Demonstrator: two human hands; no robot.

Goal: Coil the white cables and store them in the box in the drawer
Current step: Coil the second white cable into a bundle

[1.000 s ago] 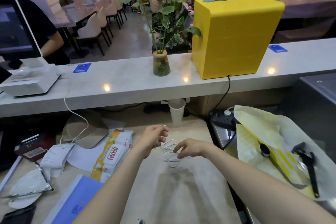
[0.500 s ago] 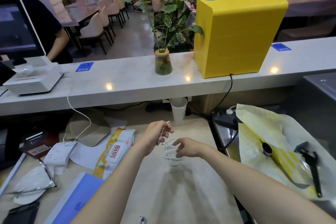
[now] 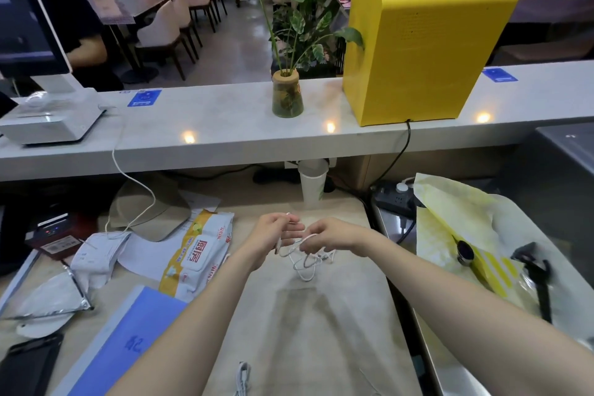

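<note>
Over the middle of the beige stone-look table (image 3: 308,331), the left hand (image 3: 273,235) pinches one end of the thin white cable (image 3: 305,262) while the right hand (image 3: 328,236) holds a loop beside it, the rest dangling just above the surface. Coiling well probably means even loops, each pinned by the left fingers. A second white cable (image 3: 242,378) is cut off at the near edge; no drawer or box shows.

A bare strip of desk (image 3: 321,331) was left open beneath and ahead of both forearms. On the left it was hemmed in by a wipes packet (image 3: 199,254) and a blue folder (image 3: 128,341). A paper cup (image 3: 312,182) was set at the far edge, and a second cable (image 3: 242,378) lay near the front edge.
</note>
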